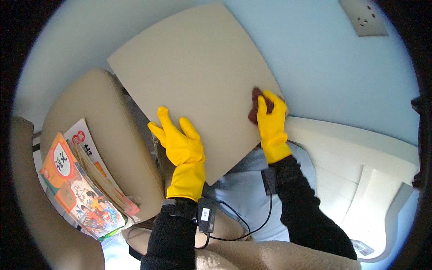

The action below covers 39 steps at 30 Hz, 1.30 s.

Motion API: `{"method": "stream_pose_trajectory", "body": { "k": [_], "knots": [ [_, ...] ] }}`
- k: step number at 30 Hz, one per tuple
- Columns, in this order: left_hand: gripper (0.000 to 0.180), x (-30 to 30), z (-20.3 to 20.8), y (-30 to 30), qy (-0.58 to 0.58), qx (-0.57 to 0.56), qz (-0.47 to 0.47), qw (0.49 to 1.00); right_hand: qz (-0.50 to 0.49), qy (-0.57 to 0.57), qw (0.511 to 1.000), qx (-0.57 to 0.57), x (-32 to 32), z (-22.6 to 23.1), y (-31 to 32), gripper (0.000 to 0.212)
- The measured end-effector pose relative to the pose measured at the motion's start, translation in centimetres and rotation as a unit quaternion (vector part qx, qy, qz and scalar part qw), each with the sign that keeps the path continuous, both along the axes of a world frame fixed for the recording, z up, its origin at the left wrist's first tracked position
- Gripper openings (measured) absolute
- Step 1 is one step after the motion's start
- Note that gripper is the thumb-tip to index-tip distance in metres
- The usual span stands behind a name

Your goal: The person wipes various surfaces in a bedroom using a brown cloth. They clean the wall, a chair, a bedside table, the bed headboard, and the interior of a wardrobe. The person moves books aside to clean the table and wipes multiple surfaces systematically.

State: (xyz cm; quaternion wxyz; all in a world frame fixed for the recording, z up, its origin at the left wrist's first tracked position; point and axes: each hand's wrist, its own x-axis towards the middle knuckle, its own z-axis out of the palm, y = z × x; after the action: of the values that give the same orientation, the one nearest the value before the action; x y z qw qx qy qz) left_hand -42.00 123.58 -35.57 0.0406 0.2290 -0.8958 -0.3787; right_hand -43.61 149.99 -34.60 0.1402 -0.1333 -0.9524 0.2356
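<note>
Head view shows a yellow-gloved left hand point(183, 146) spread empty at the flat beige tabletop point(189, 67)'s lower-left edge, a yellow-gloved right hand point(273, 118) pinching a crumpled reddish-brown cloth point(254, 108) near its right corner, and a lettered orange paperback point(81, 189).

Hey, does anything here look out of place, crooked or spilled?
The pile of books on the beige padded chair looks untidy: the covers lie at different angles instead of squared up. I see no spill or obvious damage on the pale tabletop.
</note>
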Motion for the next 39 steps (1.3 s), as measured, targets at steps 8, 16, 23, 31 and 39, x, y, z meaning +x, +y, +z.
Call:
{"method": "stream_pose_trajectory", "body": {
  "k": [8, 16, 23, 31, 39],
  "knots": [
    [0.064, 0.1, -0.6, -0.2, 0.032, -0.003, 0.002, 0.999, -0.206, -0.031, 0.868, -0.450, 11.6, 5.0, -2.8, 0.035],
    [0.063, 0.0, -0.8, 0.0, 0.026, 0.000, 0.008, 1.000, 0.091, -0.009, 0.995, 0.038, 5.7, 3.5, -8.3, 0.065],
    [0.063, -0.1, -0.6, -0.1, 0.025, -0.020, -0.008, 0.999, 0.217, 0.069, 0.962, 0.150, -4.7, 0.5, -6.8, 0.054],
    [0.063, -0.1, -0.8, -0.1, 0.028, -0.025, 0.000, 0.999, 0.170, 0.219, 0.925, 0.260, -21.4, -0.6, -7.2, 0.042],
    [0.066, 0.0, -0.8, 0.0, 0.023, -0.018, 0.006, 1.000, 0.189, 0.136, 0.964, 0.126, -11.4, 0.3, -6.7, 0.033]
  ]
}}
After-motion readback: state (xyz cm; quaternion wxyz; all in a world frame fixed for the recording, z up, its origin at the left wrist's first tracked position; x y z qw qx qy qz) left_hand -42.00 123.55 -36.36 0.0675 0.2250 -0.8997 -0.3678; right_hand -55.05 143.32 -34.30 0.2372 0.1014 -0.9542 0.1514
